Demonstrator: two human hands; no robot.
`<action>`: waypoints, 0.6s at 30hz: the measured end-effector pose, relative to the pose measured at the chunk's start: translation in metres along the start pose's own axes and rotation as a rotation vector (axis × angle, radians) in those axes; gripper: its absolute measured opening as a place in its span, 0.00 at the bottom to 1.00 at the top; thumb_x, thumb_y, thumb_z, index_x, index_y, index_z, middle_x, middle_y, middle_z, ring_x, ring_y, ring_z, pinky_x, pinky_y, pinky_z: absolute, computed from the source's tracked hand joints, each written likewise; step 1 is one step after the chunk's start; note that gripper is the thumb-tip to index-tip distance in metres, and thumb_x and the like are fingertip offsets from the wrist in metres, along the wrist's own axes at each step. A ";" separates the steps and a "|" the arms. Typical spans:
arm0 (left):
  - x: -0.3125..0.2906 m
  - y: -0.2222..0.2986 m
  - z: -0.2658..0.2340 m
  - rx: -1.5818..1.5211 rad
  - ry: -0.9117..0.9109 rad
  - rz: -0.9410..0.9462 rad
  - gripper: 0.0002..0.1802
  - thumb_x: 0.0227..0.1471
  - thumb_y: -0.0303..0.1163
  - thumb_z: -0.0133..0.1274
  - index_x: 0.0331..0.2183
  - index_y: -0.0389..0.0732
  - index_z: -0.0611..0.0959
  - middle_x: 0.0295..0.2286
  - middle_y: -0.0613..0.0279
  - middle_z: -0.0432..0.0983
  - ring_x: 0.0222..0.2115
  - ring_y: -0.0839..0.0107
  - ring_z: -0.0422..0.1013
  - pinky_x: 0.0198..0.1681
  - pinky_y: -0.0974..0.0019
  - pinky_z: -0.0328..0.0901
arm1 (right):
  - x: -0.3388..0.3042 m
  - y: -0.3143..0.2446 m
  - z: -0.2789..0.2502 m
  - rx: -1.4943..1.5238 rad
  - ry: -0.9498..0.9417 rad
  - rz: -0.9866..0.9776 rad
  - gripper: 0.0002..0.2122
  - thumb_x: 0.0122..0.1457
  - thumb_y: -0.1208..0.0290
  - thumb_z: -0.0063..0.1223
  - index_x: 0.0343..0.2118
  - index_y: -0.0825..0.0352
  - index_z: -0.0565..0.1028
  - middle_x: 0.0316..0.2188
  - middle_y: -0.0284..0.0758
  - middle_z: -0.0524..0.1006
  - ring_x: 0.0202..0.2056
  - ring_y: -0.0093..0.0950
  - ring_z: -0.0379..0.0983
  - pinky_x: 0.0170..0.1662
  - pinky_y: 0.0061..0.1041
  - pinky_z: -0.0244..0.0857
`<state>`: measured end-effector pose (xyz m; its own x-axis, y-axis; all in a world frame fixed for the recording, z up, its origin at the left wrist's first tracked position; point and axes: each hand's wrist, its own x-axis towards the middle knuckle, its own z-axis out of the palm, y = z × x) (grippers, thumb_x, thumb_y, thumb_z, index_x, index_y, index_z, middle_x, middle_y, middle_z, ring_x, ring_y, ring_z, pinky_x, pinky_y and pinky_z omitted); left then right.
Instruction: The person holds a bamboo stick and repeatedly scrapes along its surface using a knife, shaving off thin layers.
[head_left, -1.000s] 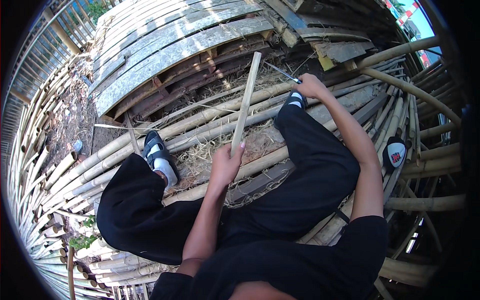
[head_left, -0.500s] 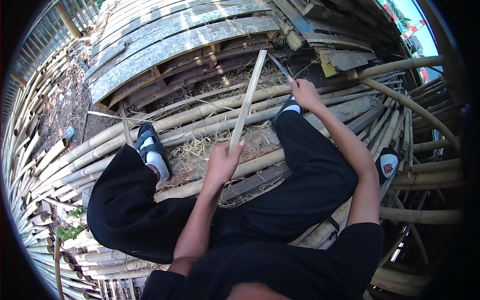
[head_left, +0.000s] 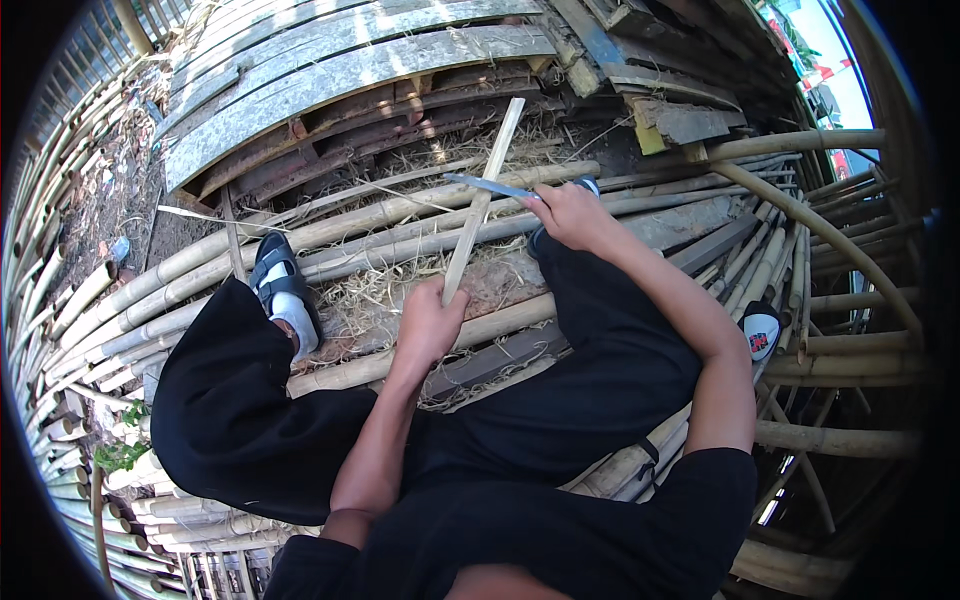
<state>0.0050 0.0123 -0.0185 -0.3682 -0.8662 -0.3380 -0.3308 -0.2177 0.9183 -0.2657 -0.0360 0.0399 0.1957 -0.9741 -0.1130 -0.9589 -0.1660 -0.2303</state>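
Note:
A long, pale bamboo strip (head_left: 468, 245) slants up and away from my left hand (head_left: 430, 322), which is closed round its near end. My right hand (head_left: 570, 216) grips a knife (head_left: 490, 185) by its handle, most of which the fingers hide. The blade points left and crosses the strip a little above its middle. It looks to be touching the strip, though a small gap would be hard to make out.
Long bamboo poles (head_left: 390, 212) lie across the ground between my feet, among pale shavings (head_left: 385, 295). Beyond them is a low platform of wooden planks (head_left: 350, 60). More bamboo (head_left: 90, 300) is piled at the left, and a bamboo frame (head_left: 860, 300) stands at the right.
The knife has swung left and down, from beside the strip's far end to across the strip. My right hand moved left and nearer with it. The strip shifted slightly left.

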 end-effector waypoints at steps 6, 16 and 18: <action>-0.008 0.011 -0.001 0.008 -0.007 0.030 0.13 0.50 0.34 0.52 0.27 0.30 0.79 0.14 0.60 0.69 0.15 0.74 0.64 0.22 0.63 0.60 | 0.004 0.038 -0.018 -0.024 0.157 0.336 0.23 0.65 0.54 0.38 0.25 0.70 0.74 0.20 0.52 0.74 0.28 0.53 0.72 0.33 0.48 0.66; -0.011 0.016 0.000 0.140 0.068 0.027 0.14 0.50 0.34 0.51 0.28 0.29 0.79 0.16 0.47 0.72 0.17 0.58 0.70 0.25 0.57 0.64 | 0.020 0.031 -0.026 -0.021 0.121 0.280 0.24 0.64 0.51 0.41 0.24 0.70 0.75 0.21 0.50 0.75 0.30 0.51 0.73 0.34 0.47 0.66; -0.013 0.028 -0.009 0.121 0.013 -0.030 0.14 0.50 0.34 0.51 0.29 0.29 0.79 0.16 0.46 0.72 0.17 0.58 0.70 0.25 0.56 0.64 | 0.014 0.023 -0.014 -0.013 0.073 0.257 0.24 0.63 0.50 0.42 0.25 0.70 0.76 0.21 0.50 0.75 0.29 0.51 0.73 0.33 0.47 0.66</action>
<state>0.0086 0.0133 0.0134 -0.3454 -0.8660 -0.3615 -0.4443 -0.1884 0.8758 -0.2883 -0.0556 0.0469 -0.0693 -0.9930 -0.0958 -0.9778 0.0866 -0.1910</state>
